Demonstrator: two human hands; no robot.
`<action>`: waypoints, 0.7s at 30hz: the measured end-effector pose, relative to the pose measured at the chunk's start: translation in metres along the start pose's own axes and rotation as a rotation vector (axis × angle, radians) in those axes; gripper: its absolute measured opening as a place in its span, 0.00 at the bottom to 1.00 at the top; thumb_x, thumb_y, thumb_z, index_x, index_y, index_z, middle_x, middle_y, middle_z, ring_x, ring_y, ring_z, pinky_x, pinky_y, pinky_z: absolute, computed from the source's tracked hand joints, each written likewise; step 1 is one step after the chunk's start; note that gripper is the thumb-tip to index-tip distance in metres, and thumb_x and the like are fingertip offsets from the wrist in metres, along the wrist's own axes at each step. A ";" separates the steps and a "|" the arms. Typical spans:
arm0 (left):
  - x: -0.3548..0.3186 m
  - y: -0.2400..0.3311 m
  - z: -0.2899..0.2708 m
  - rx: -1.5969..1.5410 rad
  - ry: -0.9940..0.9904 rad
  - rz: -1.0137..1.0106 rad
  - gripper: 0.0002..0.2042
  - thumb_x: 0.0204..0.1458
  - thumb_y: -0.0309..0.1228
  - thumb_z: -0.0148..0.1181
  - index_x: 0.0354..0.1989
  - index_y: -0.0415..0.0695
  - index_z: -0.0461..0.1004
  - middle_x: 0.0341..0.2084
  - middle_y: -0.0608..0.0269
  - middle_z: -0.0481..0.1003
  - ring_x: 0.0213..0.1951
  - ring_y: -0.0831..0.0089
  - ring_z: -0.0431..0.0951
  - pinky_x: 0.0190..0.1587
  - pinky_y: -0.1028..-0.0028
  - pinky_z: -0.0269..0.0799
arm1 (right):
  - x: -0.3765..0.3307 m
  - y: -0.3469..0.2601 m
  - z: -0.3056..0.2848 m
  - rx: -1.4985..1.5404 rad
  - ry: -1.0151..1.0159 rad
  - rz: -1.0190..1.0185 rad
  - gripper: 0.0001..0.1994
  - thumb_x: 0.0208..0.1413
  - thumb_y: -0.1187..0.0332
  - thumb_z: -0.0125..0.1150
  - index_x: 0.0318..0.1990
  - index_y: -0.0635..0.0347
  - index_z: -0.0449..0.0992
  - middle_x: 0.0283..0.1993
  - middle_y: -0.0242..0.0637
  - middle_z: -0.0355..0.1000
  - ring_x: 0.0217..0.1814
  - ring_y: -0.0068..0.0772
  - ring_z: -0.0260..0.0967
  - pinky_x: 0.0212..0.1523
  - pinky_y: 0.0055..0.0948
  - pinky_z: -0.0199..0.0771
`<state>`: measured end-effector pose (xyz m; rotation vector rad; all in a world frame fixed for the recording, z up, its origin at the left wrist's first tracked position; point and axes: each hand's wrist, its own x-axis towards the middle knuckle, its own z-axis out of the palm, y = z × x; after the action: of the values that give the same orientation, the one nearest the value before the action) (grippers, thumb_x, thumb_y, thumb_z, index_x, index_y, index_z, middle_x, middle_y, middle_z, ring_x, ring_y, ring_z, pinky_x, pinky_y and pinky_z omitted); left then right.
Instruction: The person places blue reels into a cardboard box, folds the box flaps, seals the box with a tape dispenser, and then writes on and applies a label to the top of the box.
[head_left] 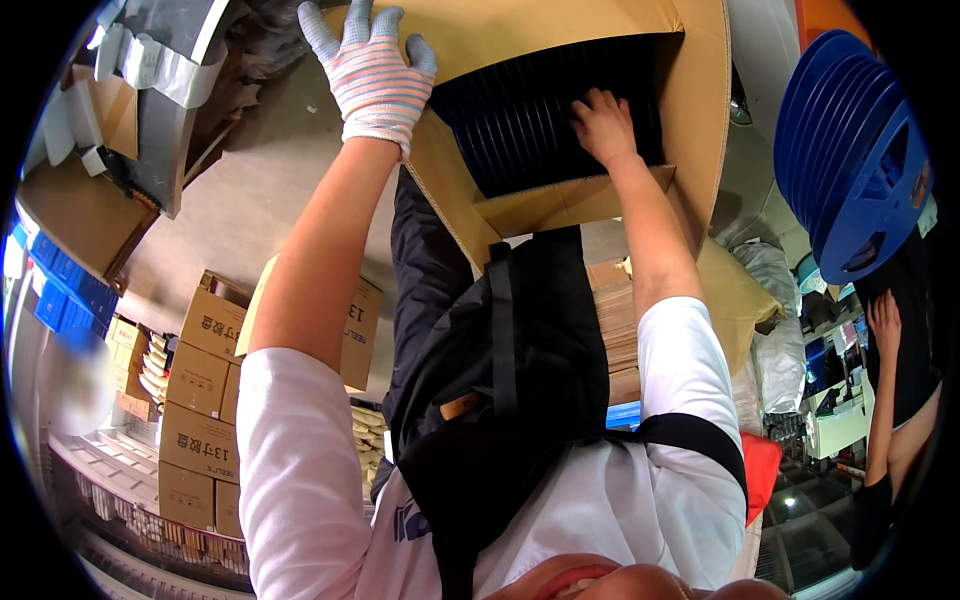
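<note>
- Firstly, far left: blue plastic crates (72, 290), stacked; their lower part lost in blur.
- Brown cartons (197, 380), several, printed, piled in a column left of the person's left forearm; one more carton (362, 335) shows just beyond that forearm.
- Left hand (375, 75), in a striped white-and-pink work glove with grey fingertips; raised at the upper left edge of the open box; fingers spread apart, not clenched; whether they press on the cardboard, cannot tell.
- Black apron (545, 340), worn over a white short-sleeved shirt; it hangs at centre, below the box.
- Black discs (510, 135), thin-edged, packed on edge in a close row; located inside the open box, across its width, the right hand at their right part.
- Open box (702, 110), brown corrugated cardboard, its opening toward the person; flaps folded out, top centre.
- Right hand (605, 125), bare, reaching in over the lower flap; fingers bent over the black discs; whether they grasp one, cannot tell.
- Flat brown sheets (614, 325), stacked, between apron and right forearm.
- Blue reels (850, 160), with cut-out openings, nested in a tilted stack; upper right, well apart from the box.
- Co-worker's hand (884, 320), bare, below the blue reels; fingers loosely extended, dark clothing behind.
</note>
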<state>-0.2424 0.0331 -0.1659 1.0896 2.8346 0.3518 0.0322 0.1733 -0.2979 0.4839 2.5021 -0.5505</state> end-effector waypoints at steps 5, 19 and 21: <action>0.001 0.002 -0.001 -0.040 0.004 -0.006 0.16 0.37 0.24 0.57 0.38 0.39 0.72 0.53 0.45 0.66 0.65 0.33 0.46 0.66 0.51 0.49 | 0.000 -0.004 0.011 -0.057 0.003 -0.056 0.12 0.48 0.71 0.58 0.43 0.50 0.76 0.48 0.33 0.66 0.56 0.35 0.62 0.55 0.39 0.62; -0.001 0.000 0.003 -0.036 0.013 0.000 0.14 0.39 0.25 0.57 0.38 0.37 0.72 0.52 0.44 0.68 0.64 0.33 0.47 0.67 0.50 0.48 | 0.001 -0.023 0.015 -0.022 0.068 -0.074 0.10 0.47 0.66 0.62 0.39 0.51 0.78 0.44 0.31 0.66 0.52 0.35 0.63 0.52 0.42 0.64; 0.000 0.000 0.002 -0.043 0.017 0.008 0.14 0.38 0.25 0.57 0.38 0.37 0.73 0.51 0.44 0.68 0.64 0.33 0.47 0.67 0.50 0.47 | 0.000 -0.028 0.021 -0.047 0.096 -0.067 0.09 0.48 0.66 0.62 0.39 0.52 0.77 0.44 0.32 0.65 0.51 0.36 0.63 0.51 0.43 0.65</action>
<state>-0.2418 0.0335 -0.1675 1.0955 2.8243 0.4223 0.0286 0.1394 -0.3061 0.4196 2.6248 -0.5039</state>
